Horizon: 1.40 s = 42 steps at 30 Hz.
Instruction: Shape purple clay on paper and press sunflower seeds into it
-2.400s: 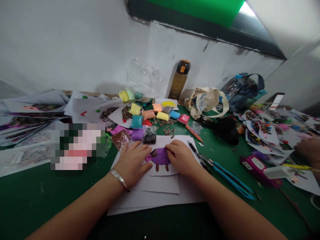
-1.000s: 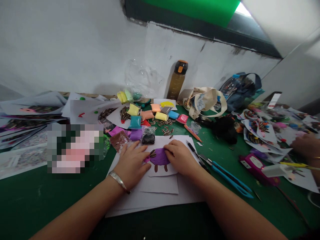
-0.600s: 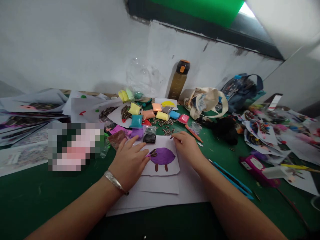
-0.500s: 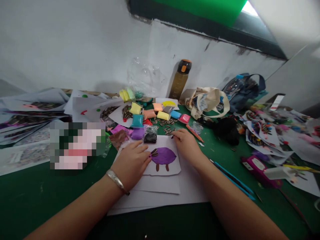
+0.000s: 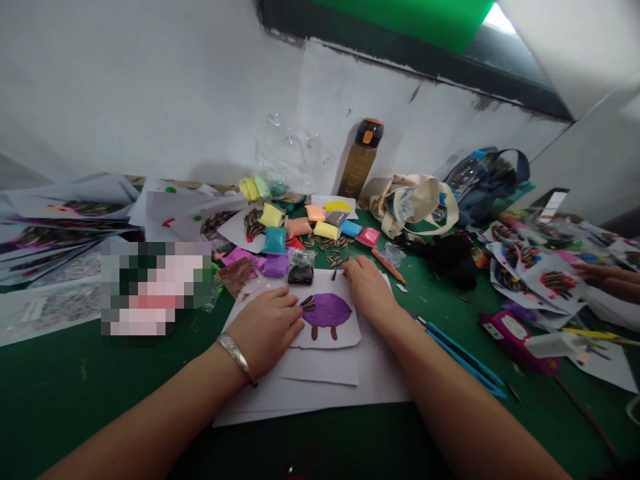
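Observation:
My left hand [image 5: 273, 321], with a silver bangle at its wrist, lies flat with fingers stretched on the left part of a white paper [image 5: 345, 341]. On that paper is a purple oval clay figure [image 5: 330, 311] with two brown legs and a few striped sunflower seeds [image 5: 309, 303] at its left end. My right hand [image 5: 367, 288] is at the paper's upper right, fingers curled together; whatever is between them is hidden. A single seed [image 5: 334, 274] sits just left of its fingertips, below a loose pile of sunflower seeds [image 5: 336, 245].
Clay packets [image 5: 299, 228], including a black one [image 5: 301, 272], lie behind the paper. A bottle [image 5: 361, 160] and a cloth bag [image 5: 415, 203] stand by the wall. Rightward are blue tweezers-like tools [image 5: 463, 357], a magenta device [image 5: 517, 340], seed pictures [image 5: 555, 283] and another person's hand [image 5: 613, 277].
My right hand's fingers have drawn in from the seed pile and curled. A seed now shows by its fingertips. My left hand has barely shifted. Another person's hand has appeared at the right edge.

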{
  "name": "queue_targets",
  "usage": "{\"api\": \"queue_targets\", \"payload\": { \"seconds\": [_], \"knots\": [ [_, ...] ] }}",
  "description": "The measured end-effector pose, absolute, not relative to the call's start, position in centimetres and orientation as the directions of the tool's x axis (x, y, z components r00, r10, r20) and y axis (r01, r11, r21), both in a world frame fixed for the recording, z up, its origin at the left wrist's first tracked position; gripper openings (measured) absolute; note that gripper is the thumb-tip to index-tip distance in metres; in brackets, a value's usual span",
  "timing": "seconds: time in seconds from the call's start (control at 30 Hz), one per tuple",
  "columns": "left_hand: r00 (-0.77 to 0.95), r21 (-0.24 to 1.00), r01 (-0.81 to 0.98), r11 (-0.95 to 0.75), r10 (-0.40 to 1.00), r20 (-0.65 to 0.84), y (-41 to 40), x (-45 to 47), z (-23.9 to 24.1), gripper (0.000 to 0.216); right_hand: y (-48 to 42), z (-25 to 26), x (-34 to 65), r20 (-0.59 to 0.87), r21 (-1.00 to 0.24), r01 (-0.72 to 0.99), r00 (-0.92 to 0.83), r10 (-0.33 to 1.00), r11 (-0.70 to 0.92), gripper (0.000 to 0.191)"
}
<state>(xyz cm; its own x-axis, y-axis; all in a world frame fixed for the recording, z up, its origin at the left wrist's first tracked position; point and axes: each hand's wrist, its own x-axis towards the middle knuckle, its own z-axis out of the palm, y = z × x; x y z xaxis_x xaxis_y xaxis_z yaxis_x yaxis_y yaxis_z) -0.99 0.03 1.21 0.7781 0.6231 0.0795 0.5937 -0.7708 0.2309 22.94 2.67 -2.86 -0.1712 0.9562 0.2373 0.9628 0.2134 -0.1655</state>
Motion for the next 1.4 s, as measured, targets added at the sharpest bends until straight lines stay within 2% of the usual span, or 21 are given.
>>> {"api": "queue_targets", "payload": {
  "seconds": [0.23, 0.27, 0.33, 0.37, 0.43, 0.57, 0.97, 1.13, 1.4],
  "knots": [
    [0.775, 0.254, 0.587, -0.769, 0.624, 0.099, 0.0, -1.0, 1.1, 0.025, 0.4, -0.3, 22.4, 0.244, -0.273, 0.952, -0.072, 0.967, 0.140, 0.025],
    [0.771, 0.254, 0.591, -0.766, 0.629, 0.103, 0.0, -1.0, 1.0, 0.025, -0.3, 0.1, 22.0, 0.227, -0.317, 0.936, -0.085, 0.970, 0.156, 0.022],
    [0.771, 0.256, 0.590, -0.766, 0.629, 0.105, 0.1, -1.0, 1.0, 0.024, -1.6, 0.8, 20.9, 0.181, -0.534, 0.813, -0.159, 0.970, 0.233, 0.016],
    [0.772, 0.257, 0.588, -0.767, 0.627, 0.102, 0.1, -1.1, 1.0, 0.024, -2.2, 1.0, 20.3, 0.175, -0.601, 0.752, -0.208, 0.962, 0.271, 0.015],
    [0.776, 0.254, 0.588, -0.768, 0.624, 0.091, 0.1, -1.1, 1.0, 0.024, -2.9, 1.0, 19.2, 0.169, -0.665, 0.663, -0.314, 0.934, 0.343, 0.016],
    [0.780, 0.237, 0.592, -0.771, 0.621, 0.072, 0.2, -1.2, 1.0, 0.024, -3.1, 0.3, 18.2, 0.192, -0.668, 0.614, -0.404, 0.894, 0.421, 0.015],
    [0.781, 0.227, 0.595, -0.771, 0.622, 0.064, 0.1, -1.2, 0.7, 0.021, -2.8, -0.7, 17.7, 0.197, -0.582, 0.685, -0.404, 0.893, 0.438, 0.022],
    [0.770, 0.226, 0.618, -0.753, 0.638, 0.022, 0.1, -1.1, 0.9, 0.022, -3.0, -0.5, 17.7, 0.263, -0.581, 0.669, -0.385, 0.885, 0.464, 0.016],
    [0.772, 0.221, 0.620, -0.753, 0.636, 0.001, 0.1, -1.0, 0.9, 0.021, -2.9, -0.8, 17.5, 0.261, -0.590, 0.659, -0.391, 0.883, 0.466, 0.015]
  ]
}}
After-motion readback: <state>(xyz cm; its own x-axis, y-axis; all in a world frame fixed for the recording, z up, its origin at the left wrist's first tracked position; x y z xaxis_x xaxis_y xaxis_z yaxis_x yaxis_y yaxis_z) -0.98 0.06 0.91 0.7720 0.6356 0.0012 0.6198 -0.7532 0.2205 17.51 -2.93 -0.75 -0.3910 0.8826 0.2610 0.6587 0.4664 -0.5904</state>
